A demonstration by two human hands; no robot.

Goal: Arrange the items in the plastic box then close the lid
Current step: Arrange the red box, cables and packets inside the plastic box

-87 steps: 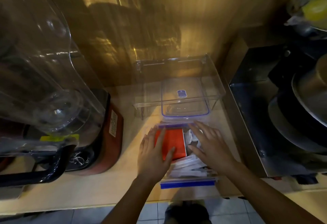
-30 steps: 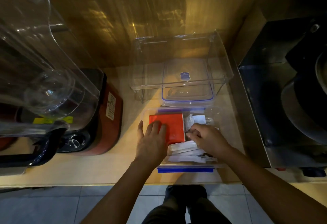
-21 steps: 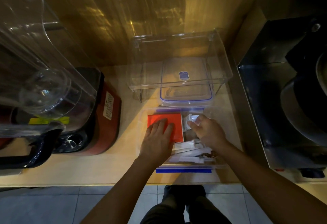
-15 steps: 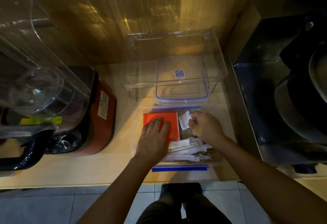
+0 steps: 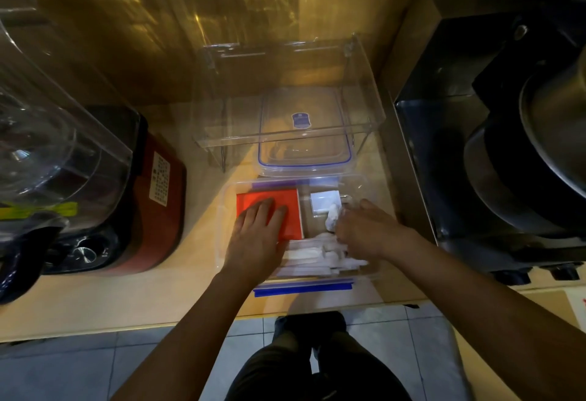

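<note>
The clear plastic box (image 5: 222, 226) sits on the counter near its front edge, open, with a blue clip (image 5: 302, 286) at the front. Inside on the left lies a flat red packet (image 5: 285, 204). My left hand (image 5: 257, 239) rests flat on it, fingers spread. A white square packet (image 5: 323, 203) lies at the back right, and several white sachets (image 5: 314, 258) are stacked at the front. My right hand (image 5: 364, 232) is inside the box on the right, fingers pinched on a crumpled white packet (image 5: 332, 220). The blue-rimmed lid (image 5: 304, 134) lies just behind the box.
A clear acrylic stand (image 5: 222, 142) straddles the lid at the back. A blender with a clear jar (image 5: 47, 131) and red base (image 5: 165, 210) stands to the left. A dark appliance (image 5: 459, 162) is close on the right. The counter edge (image 5: 158, 326) is near me.
My right hand has moved from the front sachets toward the back right of the box and closed on a crumpled white packet. The left hand has stayed flat on the red packet.
</note>
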